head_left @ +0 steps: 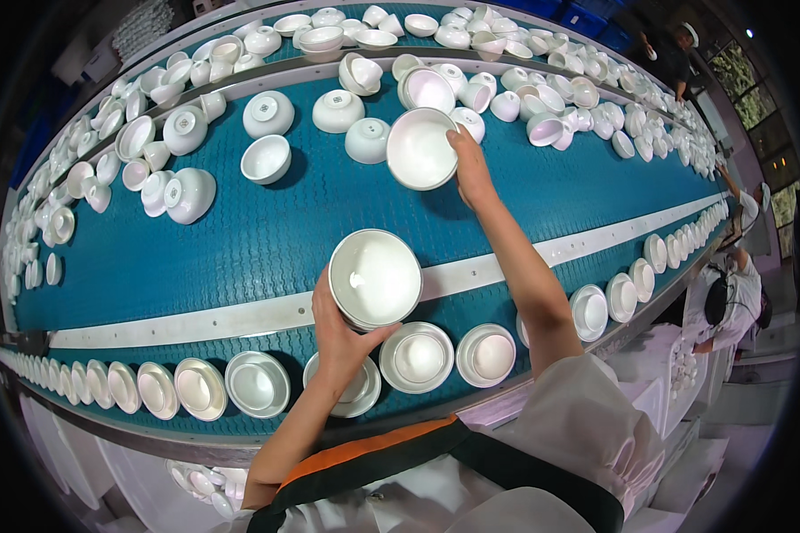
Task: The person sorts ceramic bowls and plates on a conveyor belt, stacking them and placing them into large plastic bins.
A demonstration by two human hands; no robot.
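Note:
My left hand (340, 342) is wrapped round a white bowl (378, 277) above the near side of the conveyor. A second edge shows beneath its rim, so it may be nested bowls; I cannot tell how many. Farther out, my right hand (473, 178) grips the rim of another white bowl (420, 149), tilted with its inside toward me. That bowl is over the wide blue belt (329, 200), beside an upturned bowl (366, 140). Below my left hand, a row of nested bowls, such as this stack (418, 357), stands on the narrow near belt.
A pale metal rail (489, 264) divides the two belts. Many loose white bowls lie along the far side, some upturned, and more fill another belt behind. Co-workers stand at the right, one in a white top (736, 306). White bins (142, 484) sit below the near edge.

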